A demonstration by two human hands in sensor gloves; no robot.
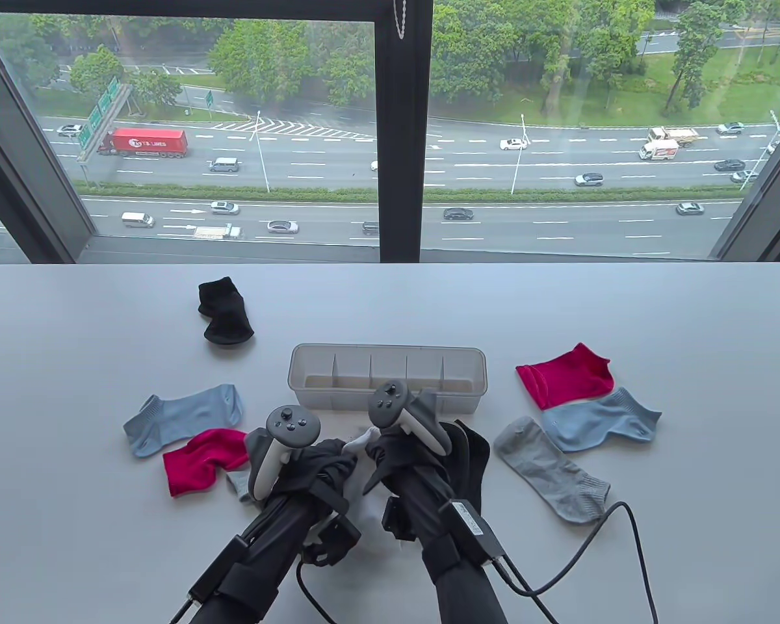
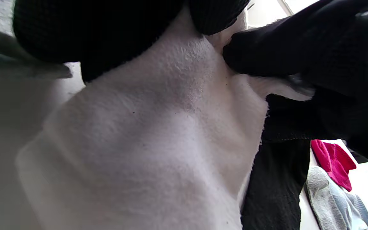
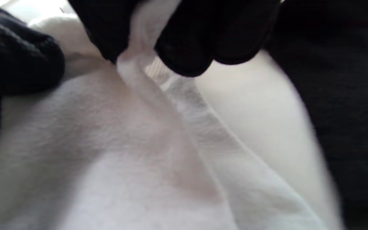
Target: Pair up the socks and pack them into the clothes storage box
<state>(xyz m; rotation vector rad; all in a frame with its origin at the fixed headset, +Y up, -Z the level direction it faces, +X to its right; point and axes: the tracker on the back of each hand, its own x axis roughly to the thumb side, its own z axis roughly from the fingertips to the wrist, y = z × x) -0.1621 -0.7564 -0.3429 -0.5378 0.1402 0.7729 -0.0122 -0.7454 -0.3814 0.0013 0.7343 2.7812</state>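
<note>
Both gloved hands meet in front of the clear divided storage box [image 1: 390,350], over a white sock [image 1: 361,439]. In the right wrist view my right hand [image 3: 139,48] pinches a fold of the white sock [image 3: 113,153]. My left hand [image 1: 328,458] grips the same sock [image 2: 158,134] from the other side, its fingertips [image 2: 91,35] lying on the cloth. A black sock [image 1: 473,452] lies under my right hand [image 1: 380,452]. The box compartments look empty.
Loose socks lie around: black [image 1: 224,313] at the back left, light blue [image 1: 182,416], red [image 1: 201,458] and grey [image 1: 239,484] on the left, and red [image 1: 564,376], light blue [image 1: 601,421] and grey [image 1: 549,471] on the right. A cable [image 1: 598,539] trails from the right wrist.
</note>
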